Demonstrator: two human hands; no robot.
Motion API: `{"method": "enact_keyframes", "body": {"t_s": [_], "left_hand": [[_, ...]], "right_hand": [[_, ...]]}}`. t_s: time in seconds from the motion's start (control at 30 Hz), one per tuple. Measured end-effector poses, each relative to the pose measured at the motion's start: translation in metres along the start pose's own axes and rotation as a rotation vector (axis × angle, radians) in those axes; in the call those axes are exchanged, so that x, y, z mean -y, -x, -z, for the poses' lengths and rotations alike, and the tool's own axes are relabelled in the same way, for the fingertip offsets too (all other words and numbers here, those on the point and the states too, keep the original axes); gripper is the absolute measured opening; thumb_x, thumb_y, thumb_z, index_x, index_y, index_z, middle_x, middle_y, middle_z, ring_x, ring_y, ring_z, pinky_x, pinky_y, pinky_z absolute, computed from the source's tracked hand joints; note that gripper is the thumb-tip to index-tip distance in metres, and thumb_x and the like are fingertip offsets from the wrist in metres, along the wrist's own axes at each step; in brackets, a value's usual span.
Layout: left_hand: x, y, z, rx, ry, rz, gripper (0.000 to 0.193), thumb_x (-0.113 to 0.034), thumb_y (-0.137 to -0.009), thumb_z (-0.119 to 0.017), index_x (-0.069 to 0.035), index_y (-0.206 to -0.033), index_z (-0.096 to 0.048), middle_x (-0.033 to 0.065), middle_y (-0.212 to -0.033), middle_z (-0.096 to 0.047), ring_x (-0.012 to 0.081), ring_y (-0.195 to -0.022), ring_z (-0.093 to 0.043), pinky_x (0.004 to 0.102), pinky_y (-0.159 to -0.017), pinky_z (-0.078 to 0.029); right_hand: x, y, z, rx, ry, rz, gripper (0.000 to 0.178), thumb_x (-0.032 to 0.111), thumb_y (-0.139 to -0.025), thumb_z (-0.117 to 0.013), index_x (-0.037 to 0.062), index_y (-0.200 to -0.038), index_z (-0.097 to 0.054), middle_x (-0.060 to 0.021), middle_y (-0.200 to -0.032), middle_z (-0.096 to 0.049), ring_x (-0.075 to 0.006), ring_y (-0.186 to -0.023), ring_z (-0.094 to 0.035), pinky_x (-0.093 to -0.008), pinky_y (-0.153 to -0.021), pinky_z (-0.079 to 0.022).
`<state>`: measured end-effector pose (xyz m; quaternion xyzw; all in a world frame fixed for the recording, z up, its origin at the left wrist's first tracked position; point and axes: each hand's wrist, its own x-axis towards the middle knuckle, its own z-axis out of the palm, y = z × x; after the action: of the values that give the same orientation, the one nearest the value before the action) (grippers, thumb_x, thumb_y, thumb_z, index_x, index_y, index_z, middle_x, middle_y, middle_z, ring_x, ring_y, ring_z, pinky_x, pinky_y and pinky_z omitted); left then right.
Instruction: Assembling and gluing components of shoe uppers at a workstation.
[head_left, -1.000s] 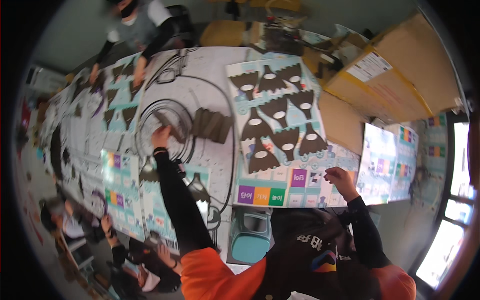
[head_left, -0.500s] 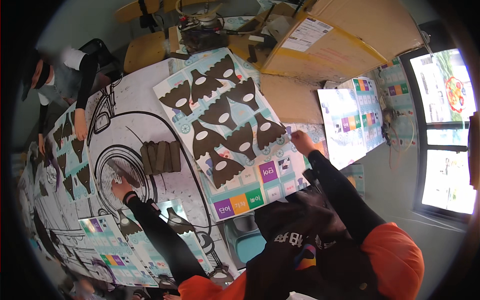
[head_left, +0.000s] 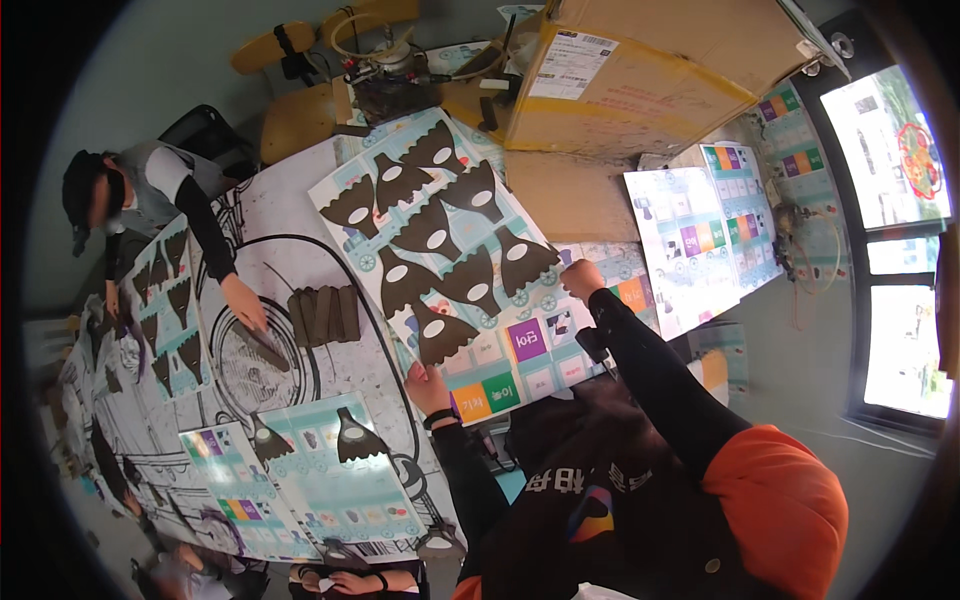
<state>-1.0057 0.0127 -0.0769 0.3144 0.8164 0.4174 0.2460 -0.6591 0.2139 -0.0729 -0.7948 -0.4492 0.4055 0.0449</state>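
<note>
A printed sheet [head_left: 400,335] with teal, purple and orange patterns lies before me, on top of similar sheets. Across it are spread several dark grey-brown skirt-shaped pieces [head_left: 428,232] with scalloped edges and white ovals. My left hand [head_left: 430,390] is closed at the sheet's near left edge. At its right edge, beside a dark piece, my right hand [head_left: 582,282] is closed with the fingers pinched. A stack of dark pieces [head_left: 325,315] stands to the left of the sheet.
A co-worker's hand [head_left: 245,305] reaches to a dark strip [head_left: 262,347] at the left. More printed sheets [head_left: 340,500] lie at the near left and right. A large cardboard box [head_left: 630,90] stands at the back, a chair [head_left: 300,120] beyond the table.
My left hand has moved right, from the dark strip to the sheet's near left edge. The co-worker's hand has come to that strip. My right hand stays at the right edge, its fingers more closed.
</note>
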Motion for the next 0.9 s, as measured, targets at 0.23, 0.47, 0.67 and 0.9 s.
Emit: {"method": "enact_keyframes", "body": {"t_s": [0.23,0.47,0.67,0.9], "left_hand": [[0.022,0.033,-0.002,0.06,-0.131,-0.1,0.018,-0.01,-0.082,-0.059,0.005,-0.086,-0.068,0.0196,-0.084,-0.07,0.0307,-0.084,-0.069,0.0349,-0.077,-0.052],[-0.048,0.131,-0.002,-0.015,0.362,0.41,0.033,-0.012,-0.092,-0.062,-0.001,-0.123,-0.062,0.0016,-0.087,-0.064,0.0133,-0.074,-0.061,0.0277,-0.063,-0.048],[-0.096,0.293,-0.013,-0.161,0.411,0.466,0.025,-0.012,-0.095,-0.064,-0.003,-0.119,-0.062,0.0031,-0.094,-0.065,0.0118,-0.076,-0.062,0.0253,-0.064,-0.051],[-0.085,0.491,-0.052,-0.315,0.59,0.577,0.031,-0.006,-0.092,-0.064,-0.004,-0.122,-0.058,0.0069,-0.096,-0.066,0.0166,-0.078,-0.066,0.0279,-0.066,-0.054]], "right_hand": [[-0.012,0.043,0.059,0.448,-0.909,-0.062,0.04,0.0,-0.091,-0.065,-0.0045,-0.126,-0.048,-0.0202,-0.112,-0.066,-0.0359,-0.09,-0.074,-0.0383,-0.078,-0.064],[-0.063,0.028,0.101,0.721,-1.043,0.047,0.037,0.001,-0.095,-0.061,0.0011,-0.13,-0.046,-0.0209,-0.111,-0.066,-0.0393,-0.097,-0.073,-0.0396,-0.083,-0.064],[-0.106,0.007,0.124,0.666,-1.056,0.207,0.036,-0.004,-0.098,-0.054,0.0038,-0.132,-0.048,-0.0193,-0.112,-0.067,-0.0361,-0.093,-0.074,-0.0385,-0.081,-0.064],[-0.162,0.023,0.207,0.78,-1.086,0.291,0.035,-0.007,-0.098,-0.053,0.0023,-0.132,-0.052,-0.0169,-0.117,-0.067,-0.0361,-0.095,-0.074,-0.0364,-0.082,-0.064]]}}
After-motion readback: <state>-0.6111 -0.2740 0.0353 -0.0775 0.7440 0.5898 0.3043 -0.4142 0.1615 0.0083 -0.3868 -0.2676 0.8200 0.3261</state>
